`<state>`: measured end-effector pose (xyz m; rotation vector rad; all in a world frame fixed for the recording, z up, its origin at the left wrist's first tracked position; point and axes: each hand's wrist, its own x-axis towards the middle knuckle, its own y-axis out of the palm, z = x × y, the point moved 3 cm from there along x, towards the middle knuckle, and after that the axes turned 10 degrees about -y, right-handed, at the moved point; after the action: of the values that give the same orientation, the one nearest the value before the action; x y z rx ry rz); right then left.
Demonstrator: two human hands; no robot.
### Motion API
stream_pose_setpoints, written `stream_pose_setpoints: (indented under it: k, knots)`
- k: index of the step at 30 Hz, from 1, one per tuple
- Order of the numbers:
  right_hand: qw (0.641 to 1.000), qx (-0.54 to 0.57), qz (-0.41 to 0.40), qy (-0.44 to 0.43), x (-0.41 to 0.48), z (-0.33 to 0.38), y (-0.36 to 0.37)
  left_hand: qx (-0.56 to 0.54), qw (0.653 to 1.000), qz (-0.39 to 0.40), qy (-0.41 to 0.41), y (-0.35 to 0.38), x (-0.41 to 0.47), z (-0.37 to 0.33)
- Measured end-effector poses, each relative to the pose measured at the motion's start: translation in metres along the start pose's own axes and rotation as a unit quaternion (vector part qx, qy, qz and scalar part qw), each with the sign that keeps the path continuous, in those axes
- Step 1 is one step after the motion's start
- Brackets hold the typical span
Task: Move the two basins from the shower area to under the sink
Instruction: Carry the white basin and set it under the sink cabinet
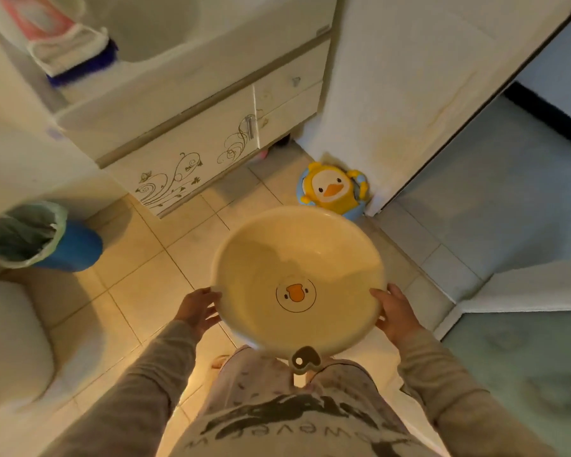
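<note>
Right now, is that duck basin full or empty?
Empty: the basin held by both hands shows its dry bare bottom and duck face plainly.

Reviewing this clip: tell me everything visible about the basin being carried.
The basin is round, cream, smooth and plastic-looking, with a duck face printed inside its bottom and a dark hanging tab with a hole on its near rim. It looks empty, is held above the tiled floor in front of the sink cabinet, tilted slightly. The left hand and right hand grip opposite sides of its rim.
</note>
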<state>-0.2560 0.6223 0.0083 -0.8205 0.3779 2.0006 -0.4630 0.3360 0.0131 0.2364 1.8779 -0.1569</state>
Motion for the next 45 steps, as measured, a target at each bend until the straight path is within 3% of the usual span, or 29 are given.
stream_pose_setpoints:
  k: [8,15,29,39,45]
  knots:
    - [0.989,-0.104,0.103,-0.008,0.088,0.09,0.029,-0.156,0.987,-0.047,-0.01,0.041,-0.003,0.015]
    - [0.976,-0.16,0.147,0.001,0.136,0.123,0.073,-0.205,0.976,-0.072,-0.001,0.054,0.011,-0.017]
    - [0.972,-0.191,0.133,0.039,0.203,0.151,0.128,-0.211,0.972,-0.099,-0.034,0.065,0.045,-0.098]
    - [0.922,-0.327,0.183,0.095,0.282,0.153,0.161,-0.254,0.947,-0.142,-0.136,0.095,0.1,-0.081]
    - [0.89,-0.406,0.196,0.07,0.354,0.139,0.195,-0.179,0.961,-0.117,-0.176,0.103,0.165,-0.068]
